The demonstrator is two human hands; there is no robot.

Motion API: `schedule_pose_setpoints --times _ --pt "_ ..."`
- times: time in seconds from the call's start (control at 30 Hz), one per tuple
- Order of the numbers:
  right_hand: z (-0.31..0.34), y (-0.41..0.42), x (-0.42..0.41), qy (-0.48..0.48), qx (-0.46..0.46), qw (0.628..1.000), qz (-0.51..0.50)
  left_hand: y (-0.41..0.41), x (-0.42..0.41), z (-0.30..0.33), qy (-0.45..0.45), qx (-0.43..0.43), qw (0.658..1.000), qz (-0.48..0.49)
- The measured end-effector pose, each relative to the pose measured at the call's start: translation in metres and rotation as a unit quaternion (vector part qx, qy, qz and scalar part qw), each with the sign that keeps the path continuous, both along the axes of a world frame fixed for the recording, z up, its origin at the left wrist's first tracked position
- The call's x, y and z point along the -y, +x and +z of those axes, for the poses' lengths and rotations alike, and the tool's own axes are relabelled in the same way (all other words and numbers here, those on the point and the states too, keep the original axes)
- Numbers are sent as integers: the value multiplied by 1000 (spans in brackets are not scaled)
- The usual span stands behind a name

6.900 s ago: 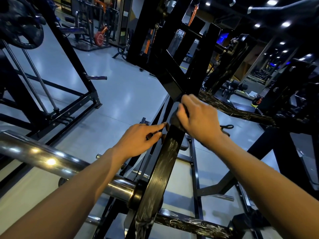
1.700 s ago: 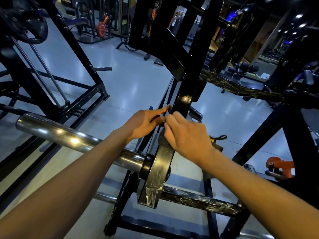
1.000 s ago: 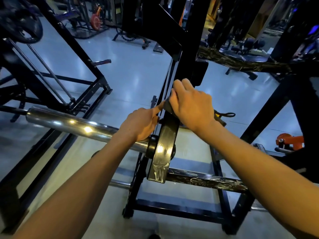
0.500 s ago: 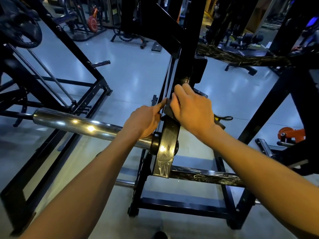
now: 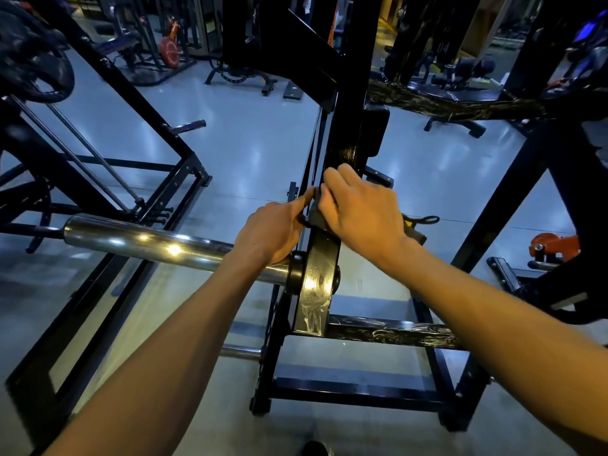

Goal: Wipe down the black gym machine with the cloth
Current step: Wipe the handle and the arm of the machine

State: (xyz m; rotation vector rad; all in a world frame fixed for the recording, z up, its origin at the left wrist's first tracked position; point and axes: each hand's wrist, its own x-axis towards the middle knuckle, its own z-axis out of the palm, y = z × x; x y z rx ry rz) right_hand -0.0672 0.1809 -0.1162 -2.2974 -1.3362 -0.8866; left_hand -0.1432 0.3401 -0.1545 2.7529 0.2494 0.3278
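- Two bare hands at the black gym machine (image 5: 345, 139), both on the glossy black arm (image 5: 317, 258) that rises through the middle of the frame.
- Right hand (image 5: 360, 212) laid over the arm's upper edge, fingers (image 5: 332, 182) bent down and pressing a dark cloth (image 5: 317, 220) against the metal; only a small grey fold of cloth visible under the palm.
- Left hand (image 5: 273, 233) on the arm's left side, fingers loosely curled, thumb stretched up to touch the cloth's edge; full grip on anything impossible to tell.
- Chrome bar (image 5: 158, 245) jutting left from a black hub on the arm, passing just beneath the left wrist.
- Black base frame (image 5: 355, 394) on the pale, shiny floor (image 5: 250, 133) below; streaked crossbar (image 5: 391, 334) running right from the arm's foot.
- Another black rack (image 5: 108, 179) to the left, orange fitting (image 5: 549, 246) at far right, benches and more equipment beyond.
- Arm surface wet-looking, with pale smeared streaks near its lower end.
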Motion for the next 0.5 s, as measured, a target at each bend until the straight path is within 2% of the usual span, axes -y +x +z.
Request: schedule_pose_setpoints --times 0.1,0.27,0.4,0.5 --pt "-20 -23 10 -1 -12 1000 16 -1 1 0 -5 -2 1000 3" --pt "-43 -51 25 -59 -4 998 35 -1 -1 -2 -14 -3 1000 -4" --pt "-33 -37 19 -97 6 992 75 0 -1 -3 -19 5 1000 -12" --pt "-9 -11 4 -68 -5 997 38 1 -1 -1 -18 4 1000 -5"
